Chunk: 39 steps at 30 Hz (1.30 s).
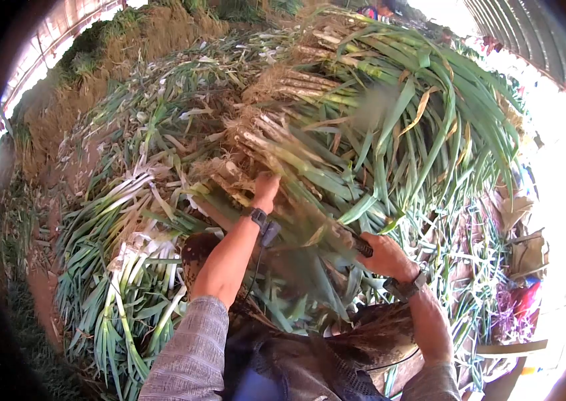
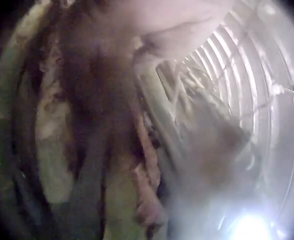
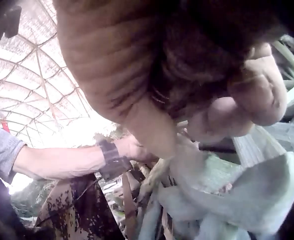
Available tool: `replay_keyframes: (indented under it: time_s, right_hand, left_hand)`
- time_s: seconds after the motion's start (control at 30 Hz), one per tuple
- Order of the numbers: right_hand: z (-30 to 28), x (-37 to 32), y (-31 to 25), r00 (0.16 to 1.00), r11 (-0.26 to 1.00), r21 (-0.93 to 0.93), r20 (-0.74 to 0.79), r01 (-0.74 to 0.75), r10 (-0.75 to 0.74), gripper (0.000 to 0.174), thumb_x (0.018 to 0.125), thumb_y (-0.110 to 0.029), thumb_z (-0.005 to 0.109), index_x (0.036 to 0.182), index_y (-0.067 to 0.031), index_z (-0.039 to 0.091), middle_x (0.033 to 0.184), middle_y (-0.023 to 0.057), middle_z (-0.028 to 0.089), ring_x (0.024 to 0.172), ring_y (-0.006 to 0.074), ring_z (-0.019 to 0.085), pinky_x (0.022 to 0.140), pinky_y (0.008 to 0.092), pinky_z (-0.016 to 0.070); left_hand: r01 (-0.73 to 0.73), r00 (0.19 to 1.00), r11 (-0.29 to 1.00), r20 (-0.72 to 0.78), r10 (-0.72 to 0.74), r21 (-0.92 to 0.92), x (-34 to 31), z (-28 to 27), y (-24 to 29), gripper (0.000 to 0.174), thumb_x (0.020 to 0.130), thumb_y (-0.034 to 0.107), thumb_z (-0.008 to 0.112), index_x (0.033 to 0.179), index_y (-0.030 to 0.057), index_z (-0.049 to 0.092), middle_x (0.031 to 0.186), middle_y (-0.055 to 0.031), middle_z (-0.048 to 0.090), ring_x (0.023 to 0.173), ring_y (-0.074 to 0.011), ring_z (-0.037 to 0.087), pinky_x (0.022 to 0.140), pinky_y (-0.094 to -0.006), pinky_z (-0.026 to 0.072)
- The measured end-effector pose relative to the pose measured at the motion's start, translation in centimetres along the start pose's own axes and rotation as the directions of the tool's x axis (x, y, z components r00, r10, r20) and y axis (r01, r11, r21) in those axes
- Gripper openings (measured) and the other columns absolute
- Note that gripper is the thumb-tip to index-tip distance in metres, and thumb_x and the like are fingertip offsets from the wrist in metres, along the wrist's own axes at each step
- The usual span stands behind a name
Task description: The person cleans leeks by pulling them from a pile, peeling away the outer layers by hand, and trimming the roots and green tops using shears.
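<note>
A large heap of leeks [image 1: 423,127] lies ahead of me, its brown roots to the left and its green leaves spilling right. My left hand [image 1: 267,190] grips leek stalks close to their root ends. In the left wrist view, blurred leek stalks [image 2: 54,145] hang close to the lens. At the lower right of the heap, my right hand [image 1: 386,257] holds a dark ridged handle [image 1: 362,246]; leaves hide what it belongs to. The right wrist view shows its curled fingers [image 3: 259,92] above broad leek leaves [image 3: 237,185].
Peeled leeks with white stems [image 1: 139,257] lie at my left. Loose trimmings [image 1: 183,100] cover the ground beyond them. Purple strands [image 1: 513,314] and brown cardboard [image 1: 530,254] are at the right. My dark-trousered legs are just below the hands.
</note>
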State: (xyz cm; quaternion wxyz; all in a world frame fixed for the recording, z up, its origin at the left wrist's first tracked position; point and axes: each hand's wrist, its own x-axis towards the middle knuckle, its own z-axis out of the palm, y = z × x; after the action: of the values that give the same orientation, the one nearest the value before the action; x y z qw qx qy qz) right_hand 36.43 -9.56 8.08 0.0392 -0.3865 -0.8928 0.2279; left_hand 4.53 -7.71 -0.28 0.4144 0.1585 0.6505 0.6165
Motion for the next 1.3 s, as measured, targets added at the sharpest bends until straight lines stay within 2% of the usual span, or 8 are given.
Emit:
replay_keyframes:
  time_s: [0.07,0.13,0.2,0.4,0.6,0.67,0.83,1.3]
  right_hand:
    - [-0.2,0.0,0.2,1.000,0.998,0.057,-0.019,-0.006,0.007,0.037,0.076,-0.023,0.073,0.104,-0.0022,0.061,0.081,0.0213,0.067,0.078,0.0395,0.065,0.071,0.0456,0.0519]
    - [-0.6,-0.4,0.3,0.999,0.999,0.049,-0.032,-0.008,0.010,0.038,0.077,-0.024,0.073,0.105,-0.0011,0.061,0.083,0.0215,0.067,0.079,0.0394,0.065,0.072,0.0449,0.0520]
    - [-1.2,-0.9,-0.2,0.998,0.995,0.082,-0.014,-0.052,0.053,0.039,0.077,-0.024,0.073,0.106,-0.0008,0.061,0.082,0.0216,0.067,0.078,0.0393,0.065,0.072,0.0444,0.0520]
    - [-0.1,-2.1,0.6,0.998,0.999,0.016,-0.046,0.037,-0.037,0.035,0.077,-0.020,0.072,0.105,-0.0023,0.061,0.080,0.0199,0.066,0.073,0.0388,0.065,0.066,0.0449,0.0520]
    - [2.5,-3.9,0.7,0.993,0.992,-0.059,0.057,0.109,-0.105,0.032,0.077,-0.020,0.072,0.102,-0.0033,0.060,0.082,0.0194,0.066,0.076,0.0390,0.065,0.066,0.0458,0.0514]
    - [2.8,-4.2,1.0,0.991,0.979,-0.172,0.087,0.112,-0.099,0.031,0.077,-0.020,0.071,0.100,-0.0038,0.059,0.080,0.0182,0.065,0.075,0.0389,0.064,0.065,0.0469,0.0505]
    - [2.9,-4.6,0.2,0.983,0.986,-0.129,0.162,0.108,-0.086,0.031,0.076,-0.016,0.065,0.102,-0.0039,0.055,0.083,0.0174,0.066,0.079,0.0388,0.066,0.070,0.0484,0.0510]
    - [2.4,-3.3,-0.2,0.994,0.994,-0.022,-0.015,0.108,-0.108,0.038,0.077,-0.021,0.073,0.108,-0.0038,0.060,0.076,0.0193,0.064,0.071,0.0382,0.064,0.063,0.0456,0.0502]
  left_hand:
    - [0.079,0.977,0.996,-0.195,-0.085,-0.038,5.0,0.0,-3.3,0.029,0.088,0.020,0.064,0.106,-0.0027,0.062,0.103,-0.0102,0.065,0.092,-0.0196,0.059,0.083,-0.0349,0.0456]
    - [-0.250,0.925,0.956,0.329,0.190,0.153,7.2,-2.0,-5.2,0.037,0.087,0.024,0.067,0.111,-0.0030,0.062,0.106,-0.0123,0.066,0.096,-0.0219,0.061,0.086,-0.0383,0.0471]
    - [-0.199,0.905,0.974,0.363,0.224,-0.106,-1.1,-2.2,-0.8,0.036,0.087,0.022,0.069,0.113,-0.0019,0.062,0.104,-0.0115,0.067,0.094,-0.0218,0.062,0.085,-0.0376,0.0492]
    - [0.186,0.945,0.975,0.250,-0.213,0.124,-8.0,-2.9,-5.3,0.091,0.078,0.030,0.082,0.142,-0.0091,0.029,0.136,-0.0202,0.048,0.126,-0.0255,0.047,0.105,-0.0416,0.0379]
    - [0.079,0.873,0.997,0.484,-0.068,-0.001,-4.4,-4.4,-10.3,0.087,0.083,0.040,0.076,0.143,-0.0074,0.033,0.145,-0.0178,0.039,0.135,-0.0248,0.036,0.106,-0.0464,0.0358]
    - [0.098,0.991,0.995,0.095,-0.098,0.009,-6.1,-3.7,-7.7,0.051,0.089,0.034,0.071,0.122,-0.0019,0.058,0.110,-0.0073,0.063,0.092,-0.0161,0.059,0.080,-0.0328,0.0488]
    - [0.263,0.925,0.931,0.340,-0.168,-0.255,-5.3,-4.5,-7.6,0.049,0.096,0.046,0.050,0.125,0.0061,0.055,0.112,-0.0071,0.063,0.101,-0.0219,0.064,0.074,-0.0422,0.0580]
    - [-0.181,0.978,0.964,0.063,0.196,-0.197,-5.2,-4.9,-3.7,0.035,0.082,0.014,0.074,0.111,-0.0013,0.059,0.100,-0.0078,0.064,0.083,-0.0163,0.060,0.074,-0.0324,0.0499]
